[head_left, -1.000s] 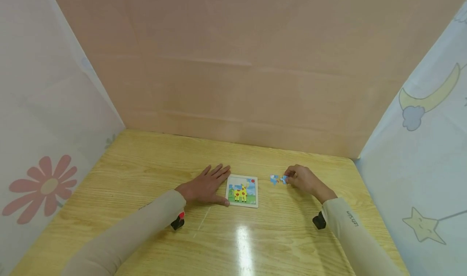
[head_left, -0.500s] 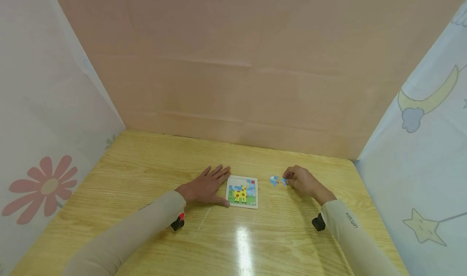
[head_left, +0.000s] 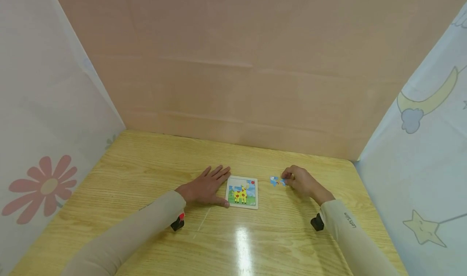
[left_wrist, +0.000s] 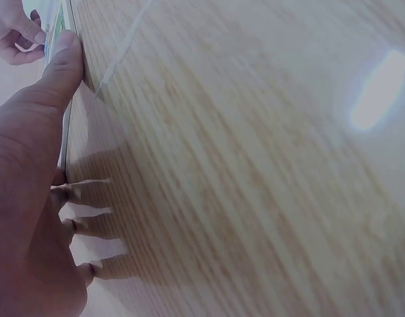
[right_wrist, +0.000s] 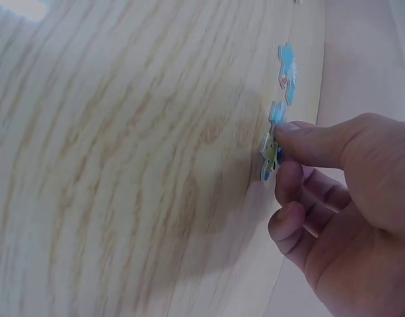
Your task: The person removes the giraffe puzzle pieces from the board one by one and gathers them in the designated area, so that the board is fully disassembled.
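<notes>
A square giraffe jigsaw puzzle with a pale frame lies on the table, with a pale gap at its upper left. My left hand is spread flat, its thumb and fingertips at the frame's left edge. To the right of the puzzle, my right hand pinches a blue puzzle piece between thumb and fingers, which cover part of it. This piece has some yellow on it and stays close to the tabletop. Just left of it lies a loose blue puzzle piece with a little white and red.
The wooden table meets a tan backdrop at its far edge. Pale printed side panels flank it, one with a pink flower, the other with a yellow star. Black wrist devices sit under both sleeves.
My right hand has shifted slightly left, bringing the pinched puzzle piece nearer to the loose one, and the piece has turned a little. My left hand stays in place.
</notes>
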Demonstrator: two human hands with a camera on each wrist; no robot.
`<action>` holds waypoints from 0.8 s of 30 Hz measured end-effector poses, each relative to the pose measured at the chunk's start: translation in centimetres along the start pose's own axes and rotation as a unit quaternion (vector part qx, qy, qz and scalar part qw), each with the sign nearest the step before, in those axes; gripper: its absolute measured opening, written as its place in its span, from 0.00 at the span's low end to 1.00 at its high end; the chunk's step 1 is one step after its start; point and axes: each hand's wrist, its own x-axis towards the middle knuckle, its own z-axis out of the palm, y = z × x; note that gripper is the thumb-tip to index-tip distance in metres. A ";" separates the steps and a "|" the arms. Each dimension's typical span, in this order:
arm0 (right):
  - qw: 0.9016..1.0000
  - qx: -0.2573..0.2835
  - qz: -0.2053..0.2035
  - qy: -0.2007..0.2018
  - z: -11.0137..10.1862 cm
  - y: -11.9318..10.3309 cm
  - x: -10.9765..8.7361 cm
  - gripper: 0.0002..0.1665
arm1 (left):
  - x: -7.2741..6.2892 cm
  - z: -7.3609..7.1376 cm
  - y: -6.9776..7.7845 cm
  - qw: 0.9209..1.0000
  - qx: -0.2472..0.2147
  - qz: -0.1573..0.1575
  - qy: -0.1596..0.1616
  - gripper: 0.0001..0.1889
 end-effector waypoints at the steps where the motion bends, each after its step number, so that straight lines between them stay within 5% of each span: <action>1: 1.000 -0.002 0.000 -0.001 0.0 -0.1 0.0 0.06 | 0.0 0.0 0.0 1.000 -0.001 0.000 0.001 0.60; 12: 1.000 -0.015 -0.025 0.006 -0.2 -1.6 1.2 0.09 | -0.1 0.0 0.0 1.000 -0.003 0.001 0.001 0.59; 24: 0.997 -0.028 -0.065 -0.022 2.8 -6.4 2.8 0.09 | 0.0 0.0 0.0 1.000 0.007 -0.002 0.002 0.60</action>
